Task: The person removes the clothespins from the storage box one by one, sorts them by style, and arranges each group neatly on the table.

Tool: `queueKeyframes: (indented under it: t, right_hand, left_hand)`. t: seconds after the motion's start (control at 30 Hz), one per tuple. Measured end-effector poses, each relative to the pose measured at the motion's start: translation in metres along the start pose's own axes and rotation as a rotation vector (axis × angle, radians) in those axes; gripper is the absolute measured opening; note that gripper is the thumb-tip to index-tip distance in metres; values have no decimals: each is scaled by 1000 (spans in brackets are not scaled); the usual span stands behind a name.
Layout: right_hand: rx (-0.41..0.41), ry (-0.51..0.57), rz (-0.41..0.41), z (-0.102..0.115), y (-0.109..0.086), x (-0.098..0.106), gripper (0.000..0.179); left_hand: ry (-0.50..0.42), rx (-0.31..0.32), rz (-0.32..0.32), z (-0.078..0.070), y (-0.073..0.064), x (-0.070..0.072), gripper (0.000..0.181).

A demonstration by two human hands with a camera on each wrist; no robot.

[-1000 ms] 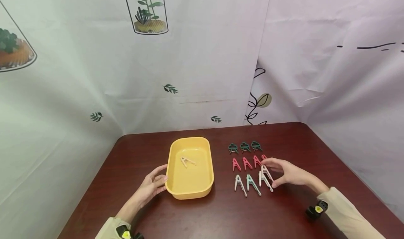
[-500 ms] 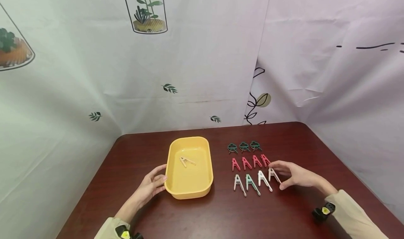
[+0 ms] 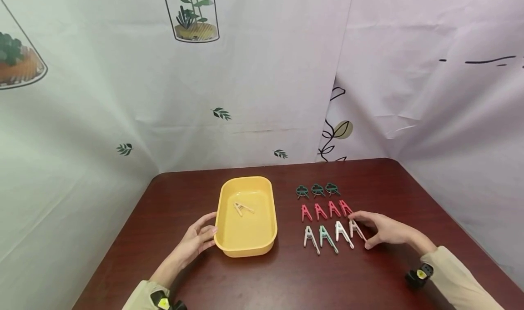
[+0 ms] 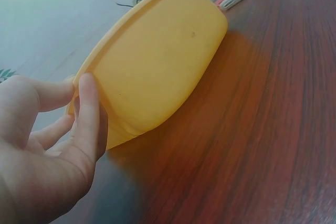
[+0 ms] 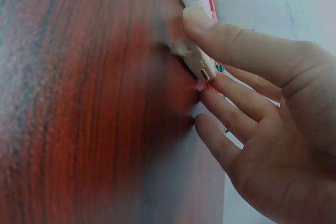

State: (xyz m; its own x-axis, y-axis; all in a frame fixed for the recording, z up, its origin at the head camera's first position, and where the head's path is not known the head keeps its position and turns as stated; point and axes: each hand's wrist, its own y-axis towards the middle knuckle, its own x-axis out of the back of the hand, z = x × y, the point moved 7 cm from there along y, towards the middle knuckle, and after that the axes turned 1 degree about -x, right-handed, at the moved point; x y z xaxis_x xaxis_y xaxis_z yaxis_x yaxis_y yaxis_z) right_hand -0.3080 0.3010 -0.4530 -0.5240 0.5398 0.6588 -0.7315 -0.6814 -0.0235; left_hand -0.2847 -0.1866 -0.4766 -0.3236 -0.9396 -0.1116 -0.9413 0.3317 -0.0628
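Note:
At the right end of the front row lies a pale pinkish clothespin (image 3: 359, 230), and my right hand (image 3: 385, 229) pinches it between thumb and fingertips. In the right wrist view the thumb (image 5: 198, 20) presses on its side. To its left lie a white clothespin (image 3: 344, 235), a mint clothespin (image 3: 329, 241) and a grey-white clothespin (image 3: 312, 240). My left hand (image 3: 195, 241) grips the left rim of a yellow plastic basin (image 3: 247, 254), thumb and fingers on either side of the wall. A cream clothespin (image 3: 244, 207) rests inside the basin.
Behind the front row stands a row of several red clothespins (image 3: 319, 211). Farther back are 3 dark green round clips (image 3: 317, 190). Everything sits on a dark red-brown wooden table (image 3: 286, 282), with a printed white cloth (image 3: 262, 96) hanging behind and at both sides.
My right hand has moved to the right with the pale pinkish clothespin, from over the white one to the row's right end. The left hand and basin have stayed put.

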Motion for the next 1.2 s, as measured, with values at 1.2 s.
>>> queueKeyframes:
  t: [1.2]
  right_hand:
    - [96, -57, -186, 60, 71, -2, 35]
  left_hand:
    - [2, 7, -4, 1, 1, 0, 65]
